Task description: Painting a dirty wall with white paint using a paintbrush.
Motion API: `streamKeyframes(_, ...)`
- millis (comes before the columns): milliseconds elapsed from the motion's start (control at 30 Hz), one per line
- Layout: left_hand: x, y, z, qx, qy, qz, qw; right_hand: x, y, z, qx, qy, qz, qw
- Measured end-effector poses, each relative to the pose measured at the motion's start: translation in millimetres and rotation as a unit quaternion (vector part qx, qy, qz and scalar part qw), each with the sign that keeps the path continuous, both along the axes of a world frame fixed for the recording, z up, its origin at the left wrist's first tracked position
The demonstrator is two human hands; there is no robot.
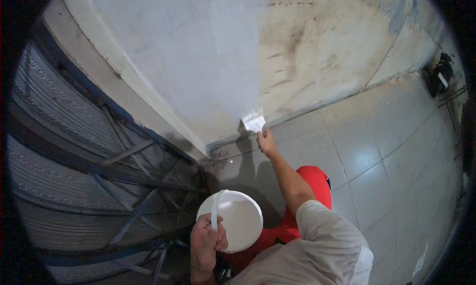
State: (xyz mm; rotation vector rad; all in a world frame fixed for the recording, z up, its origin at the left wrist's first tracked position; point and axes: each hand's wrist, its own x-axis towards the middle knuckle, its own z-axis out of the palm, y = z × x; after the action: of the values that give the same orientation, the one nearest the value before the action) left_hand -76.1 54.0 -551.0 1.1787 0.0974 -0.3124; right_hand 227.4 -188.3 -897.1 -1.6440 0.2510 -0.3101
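My right hand (266, 142) grips the handle of a wide flat paintbrush (254, 121), its bristles up against the lower part of the wall just above the floor. White paint coats the brush. With my left hand (208, 238) I hold a white plastic bucket (243, 225) by its pale handle (215, 208). Whitish paint shows inside it. On the left the wall (193, 54) has a fresh pale coat with streaks. To the right of a fairly straight upright border, the bare wall section (316, 54) is yellowish and stained.
A folding metal gate (130, 181) with crossed bars stands close on the left, beside a pale wall edge (141, 88). Grey floor tiles (368, 166) extend to the right. Dark objects (438, 77) lie by the far right corner. My knee in red trousers (316, 181) is bent near my right arm.
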Motion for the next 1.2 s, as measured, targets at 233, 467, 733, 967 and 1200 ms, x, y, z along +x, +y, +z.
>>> streamKeyframes(233,-2.9,1.4,0.2,0.03,-0.008,0.037,0.999,-7.6,20.5,41.9,0.067,0.231,0.034,0.97)
streamKeyframes(467,-4.9,2.4,0.1,0.024,-0.015,0.034,0.999,21.4,-7.0,164.2,0.063,0.198,0.076,0.975)
streamKeyframes(733,-4.4,2.2,2.0,-0.018,-0.03,0.021,0.999,-3.0,-36.5,379.2,0.016,0.009,0.084,0.996)
streamKeyframes(967,-5.0,1.4,-4.4,0.009,-0.023,0.019,0.999,-24.7,-29.1,496.5,0.01,-0.074,0.115,0.991)
streamKeyframes(1200,-9.2,-1.2,-3.0,0.031,-0.038,0.013,0.999,-1.8,-17.2,394.0,0.064,-0.073,0.038,0.995)
